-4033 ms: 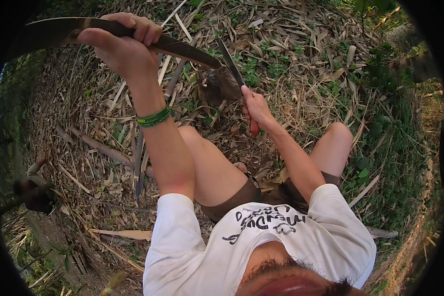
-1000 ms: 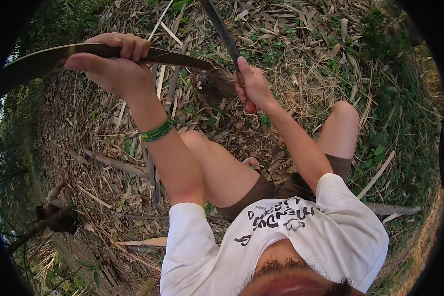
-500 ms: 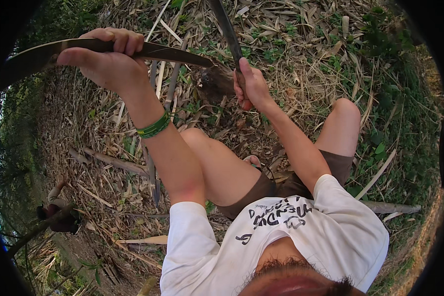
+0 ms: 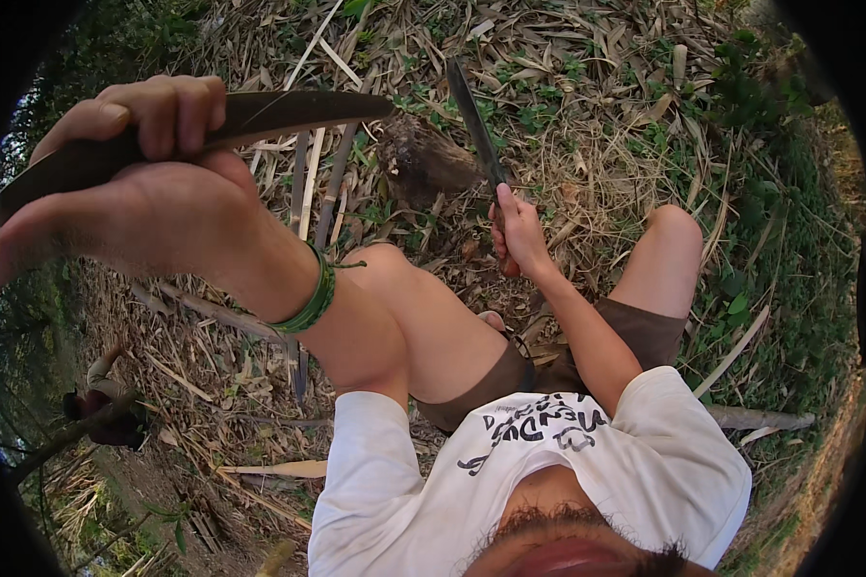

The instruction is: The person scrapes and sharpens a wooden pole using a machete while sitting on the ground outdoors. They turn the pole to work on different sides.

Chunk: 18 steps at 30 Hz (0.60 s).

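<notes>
My left hand (image 4: 178,207), with a green band round its wrist, is raised at the upper left. Its fingers wrap round a long, dark bamboo strip (image 4: 293,112). One end of the strip points right, over a short wooden block (image 4: 421,159) on the ground; the other runs off toward the left rim. In my right hand (image 4: 523,234) is the handle of a machete (image 4: 473,120), its dark blade angled up and away to the left. The blade is apart from the strip and stands just right of the block.
Split bamboo strips (image 4: 303,188) lie on the dry leaves beyond my left knee. A thicker pole (image 4: 226,314) rests at the left, and another (image 4: 755,417) at the right. Far left, another person (image 4: 111,409) is partly visible. Green undergrowth (image 4: 751,192) grows along the right.
My left hand has come closer to the camera and moved left, drawing the bamboo strip with it. The right hand has lowered toward me, bringing the machete down so its tip now shows.
</notes>
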### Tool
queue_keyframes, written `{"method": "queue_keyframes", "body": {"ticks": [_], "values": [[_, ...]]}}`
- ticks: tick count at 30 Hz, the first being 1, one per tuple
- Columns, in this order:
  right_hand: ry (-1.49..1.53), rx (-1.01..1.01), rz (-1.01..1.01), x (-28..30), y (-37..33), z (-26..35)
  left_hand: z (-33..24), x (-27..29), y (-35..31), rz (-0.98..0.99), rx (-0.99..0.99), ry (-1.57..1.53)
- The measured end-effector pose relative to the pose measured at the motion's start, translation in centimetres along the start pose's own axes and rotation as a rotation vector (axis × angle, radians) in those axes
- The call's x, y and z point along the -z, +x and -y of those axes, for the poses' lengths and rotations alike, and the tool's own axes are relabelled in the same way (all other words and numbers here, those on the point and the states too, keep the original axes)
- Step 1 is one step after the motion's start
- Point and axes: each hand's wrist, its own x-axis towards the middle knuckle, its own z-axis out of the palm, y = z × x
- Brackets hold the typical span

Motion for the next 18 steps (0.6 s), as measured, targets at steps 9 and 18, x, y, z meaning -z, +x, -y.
{"method": "queue_keyframes", "body": {"ticks": [9,18], "values": [[0.023,-0.061,0.005,0.8,-0.9,-0.2,4.5,-1.1,-1.7,-0.251,0.225,0.154],[0.019,-0.047,-0.004,1.1,-1.1,-0.1,4.1,-1.4,-1.8,-0.234,0.178,0.216]]}}
